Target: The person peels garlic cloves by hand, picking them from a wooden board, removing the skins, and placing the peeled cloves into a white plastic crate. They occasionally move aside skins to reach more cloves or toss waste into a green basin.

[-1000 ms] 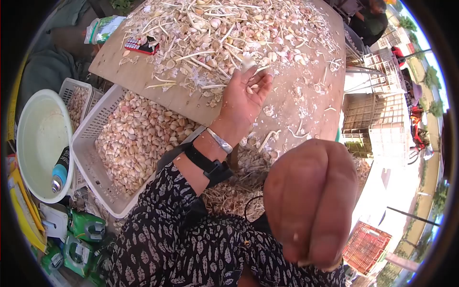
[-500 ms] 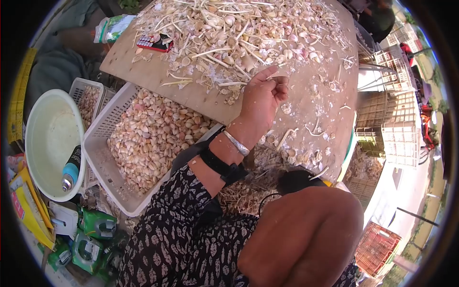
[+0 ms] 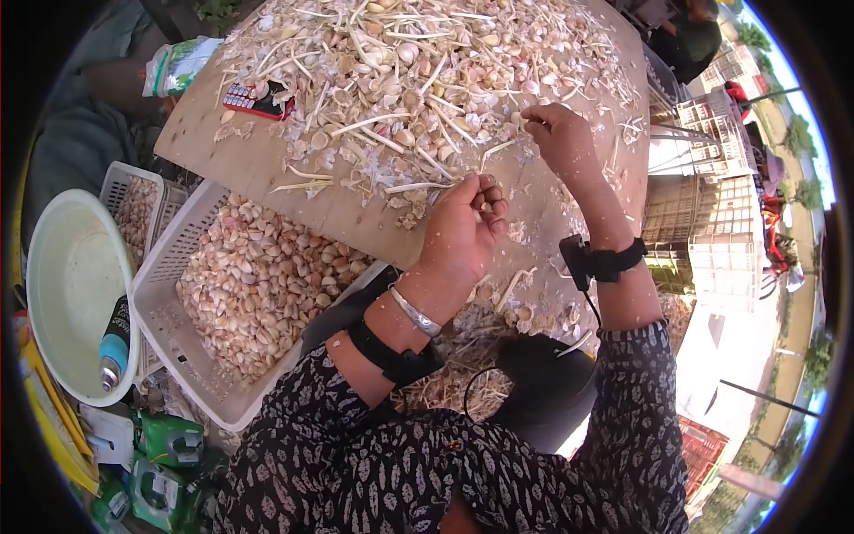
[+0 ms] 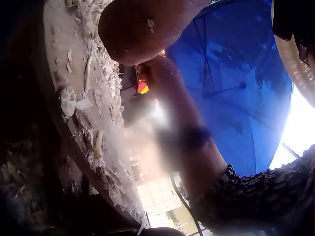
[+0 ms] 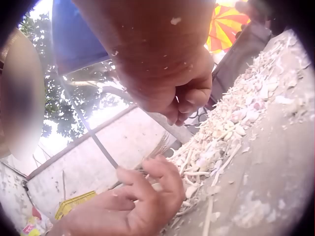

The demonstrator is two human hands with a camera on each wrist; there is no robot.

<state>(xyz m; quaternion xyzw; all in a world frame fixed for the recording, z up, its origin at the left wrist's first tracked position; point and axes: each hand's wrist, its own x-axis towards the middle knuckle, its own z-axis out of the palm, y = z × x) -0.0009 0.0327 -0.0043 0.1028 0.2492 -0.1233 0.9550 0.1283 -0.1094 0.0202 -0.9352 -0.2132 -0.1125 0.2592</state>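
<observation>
Curled fingers of my left hand surround a small pale garlic clove, just above the near part of the board. Seen by the right wrist camera, that left hand is low, beside the loose garlic. My right hand is above the right side of the garlic pile, its fingers bent inward toward the thumb. In the right wrist view the right hand shows no object between its curled fingers. Loose stems and skins lie around both hands.
A white crate full of cloves stands at the board's left, beside a pale basin with a bottle. A red phone lies on the board. Stacked crates stand at the right; a person is behind.
My right hand has gone from close in front of the head camera to above the pile. The left fingers, spread open a second ago with cloves on the palm, have curled inward.
</observation>
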